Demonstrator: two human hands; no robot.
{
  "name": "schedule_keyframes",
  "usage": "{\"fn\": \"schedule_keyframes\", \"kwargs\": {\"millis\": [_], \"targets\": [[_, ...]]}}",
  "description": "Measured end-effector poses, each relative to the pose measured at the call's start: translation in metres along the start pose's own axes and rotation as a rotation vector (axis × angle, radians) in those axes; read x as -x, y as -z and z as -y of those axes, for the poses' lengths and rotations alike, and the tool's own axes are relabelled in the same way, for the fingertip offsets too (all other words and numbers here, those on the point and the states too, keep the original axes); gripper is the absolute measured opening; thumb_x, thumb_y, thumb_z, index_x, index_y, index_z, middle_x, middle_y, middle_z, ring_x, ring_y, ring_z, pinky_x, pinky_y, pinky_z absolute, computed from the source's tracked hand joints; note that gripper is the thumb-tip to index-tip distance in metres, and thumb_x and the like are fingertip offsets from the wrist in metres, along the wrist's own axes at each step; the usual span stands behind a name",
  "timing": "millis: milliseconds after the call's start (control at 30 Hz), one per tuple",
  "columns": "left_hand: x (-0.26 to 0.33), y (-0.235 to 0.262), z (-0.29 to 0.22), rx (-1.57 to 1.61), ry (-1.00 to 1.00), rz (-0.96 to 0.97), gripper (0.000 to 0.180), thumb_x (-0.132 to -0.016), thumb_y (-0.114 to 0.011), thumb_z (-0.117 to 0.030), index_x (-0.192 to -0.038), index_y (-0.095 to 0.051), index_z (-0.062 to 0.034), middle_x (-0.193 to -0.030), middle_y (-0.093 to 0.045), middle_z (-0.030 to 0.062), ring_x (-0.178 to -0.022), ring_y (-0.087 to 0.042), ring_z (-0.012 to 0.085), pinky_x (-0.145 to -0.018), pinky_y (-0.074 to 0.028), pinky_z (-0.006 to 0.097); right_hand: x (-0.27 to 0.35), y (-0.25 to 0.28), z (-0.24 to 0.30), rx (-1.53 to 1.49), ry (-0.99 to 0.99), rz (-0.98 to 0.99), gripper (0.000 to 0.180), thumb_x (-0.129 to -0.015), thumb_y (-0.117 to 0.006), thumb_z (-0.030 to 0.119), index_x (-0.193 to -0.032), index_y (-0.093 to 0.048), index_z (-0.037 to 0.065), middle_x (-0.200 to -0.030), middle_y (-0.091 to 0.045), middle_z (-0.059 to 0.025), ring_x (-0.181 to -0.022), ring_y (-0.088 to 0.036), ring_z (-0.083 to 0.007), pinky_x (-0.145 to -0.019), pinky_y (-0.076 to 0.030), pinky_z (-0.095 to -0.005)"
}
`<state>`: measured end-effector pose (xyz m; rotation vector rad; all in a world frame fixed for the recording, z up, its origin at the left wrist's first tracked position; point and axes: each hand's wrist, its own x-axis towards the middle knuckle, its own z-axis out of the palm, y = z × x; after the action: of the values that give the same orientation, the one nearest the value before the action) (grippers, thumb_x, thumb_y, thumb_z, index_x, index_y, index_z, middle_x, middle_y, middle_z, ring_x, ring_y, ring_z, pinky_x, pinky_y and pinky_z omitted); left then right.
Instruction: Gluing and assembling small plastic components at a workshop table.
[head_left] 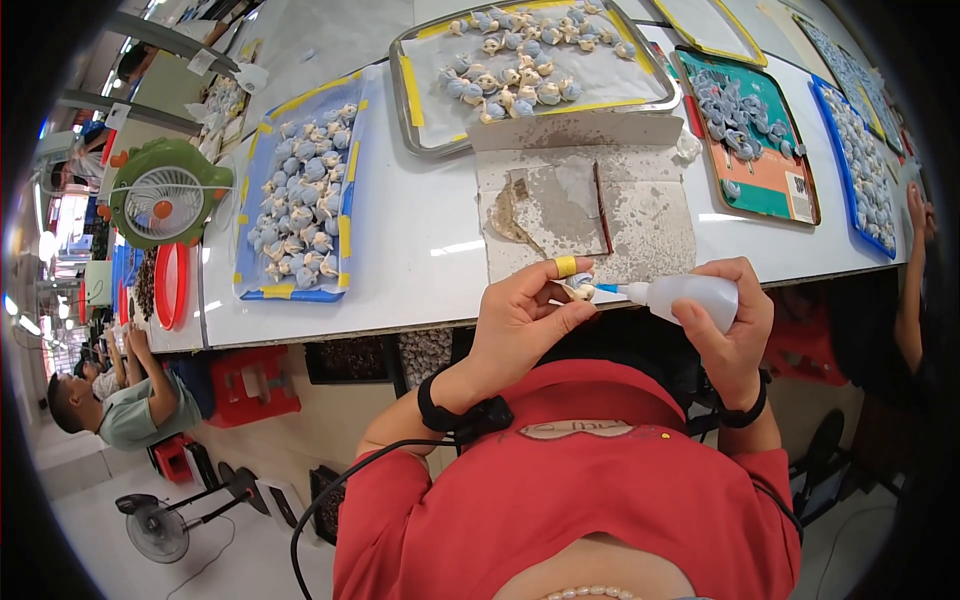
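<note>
Nearest to us, our left hand pinches a small cream and blue figurine between the thumb and the fingertips, and a band of yellow tape wraps one finger. We hold the piece just over the near edge of the white table, probably so that any drip falls on the work surface. Our right hand is closed around a white squeeze bottle, and its thin blue nozzle points left and touches the figurine. The bottle lies almost level, which seems to let the tip reach the small piece exactly.

Just behind the hands lies a stained board, spotted with dry marks; it looks like a protective mat for this work. To the left of it a blue tray carries many similar figurines, and further back a metal tray lined with paper holds more. On the right a green and orange tray is also filled with them. At the far left a green desk fan stands at the end of the table, facing along it.
</note>
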<state>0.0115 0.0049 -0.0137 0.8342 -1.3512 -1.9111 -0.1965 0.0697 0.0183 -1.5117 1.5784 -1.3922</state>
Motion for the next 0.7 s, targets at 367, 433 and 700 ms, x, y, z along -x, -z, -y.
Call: {"fn": "schedule_keyframes", "kwargs": {"millis": [367, 433, 700], "targets": [[-0.0008, 0.0015, 0.0019, 0.015, 0.023, -0.005, 0.038, -0.080, -0.060, 0.000, -0.116, -0.047, 0.0037, -0.099, -0.058, 0.0071, -0.082, -0.055, 0.0083, -0.074, -0.046, 0.020, -0.0038, -0.0020, 0.0028, 0.073, 0.046, 0.011, 0.024, -0.071, -0.070, 0.008, -0.087, -0.053, -0.001, -0.068, -0.060, -0.0058, -0.057, -0.056, -0.0072, -0.051, -0.044, -0.0191], [-0.0010, 0.0015, 0.0024, 0.016, 0.024, -0.010, 0.037, -0.080, -0.060, 0.000, -0.115, -0.048, 0.0038, -0.099, -0.058, 0.0072, -0.082, -0.055, 0.0080, -0.075, -0.046, 0.020, -0.0042, -0.0020, 0.0028, 0.081, 0.049, 0.013, 0.024, -0.071, -0.070, 0.009, -0.086, -0.053, 0.000, -0.068, -0.060, -0.0059, -0.057, -0.056, -0.0073, -0.051, -0.044, -0.0192], [-0.0012, 0.0024, 0.0039, 0.015, 0.021, -0.015, 0.037, -0.080, -0.060, 0.000, -0.115, -0.048, 0.0039, -0.101, -0.058, 0.0082, -0.084, -0.055, 0.0081, -0.074, -0.047, 0.020, -0.0048, -0.0021, 0.0007, 0.099, 0.046, 0.016, 0.024, -0.072, -0.070, 0.010, -0.085, -0.053, 0.000, -0.068, -0.061, -0.0059, -0.057, -0.057, -0.0081, -0.051, -0.044, -0.0197]]}}
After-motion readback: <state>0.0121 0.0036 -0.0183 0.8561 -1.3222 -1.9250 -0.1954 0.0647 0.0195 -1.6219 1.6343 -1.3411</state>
